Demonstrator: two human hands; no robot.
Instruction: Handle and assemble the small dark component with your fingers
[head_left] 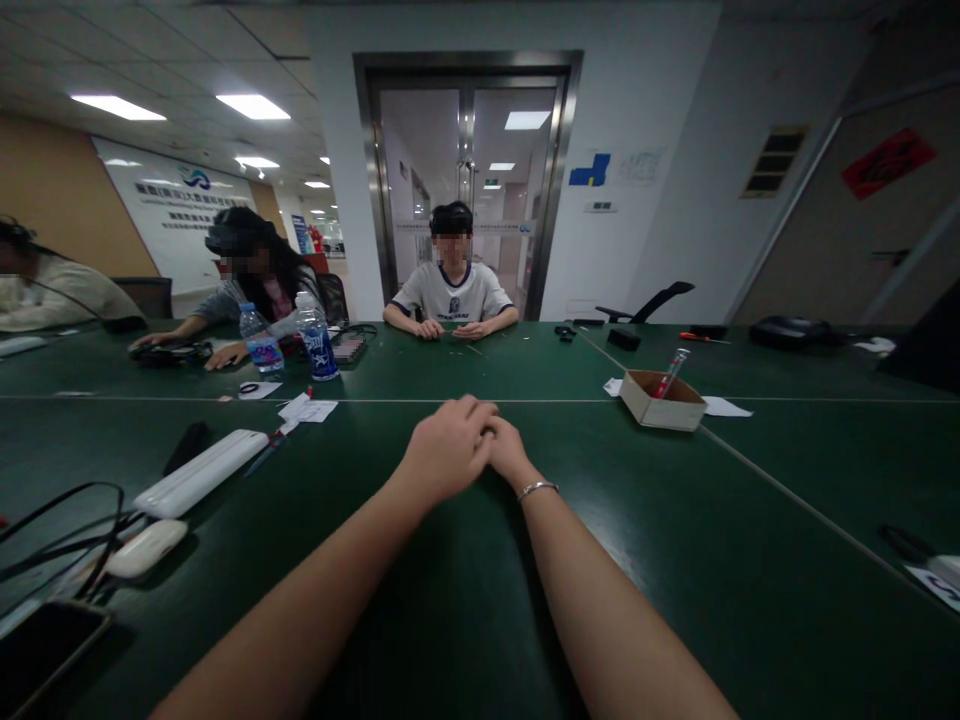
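My left hand (450,448) and my right hand (510,450) meet over the middle of the green table (465,590). The left fingers are curled and lie against the fingers of the right hand, partly over them. Both hands look closed, and anything between them is hidden from this angle. A silver bracelet (538,488) circles my right wrist. The nearest object to the right hand is an open box (664,412) with a clear, red-marked tube (671,374) leaning in it.
To the left lie a white power bank (202,474), a white rounded case (148,549), black cables and a phone (49,650). Two bottles (261,345) stand farther off. Across the table sits a person (454,290) with a headset; two more people are at the left.
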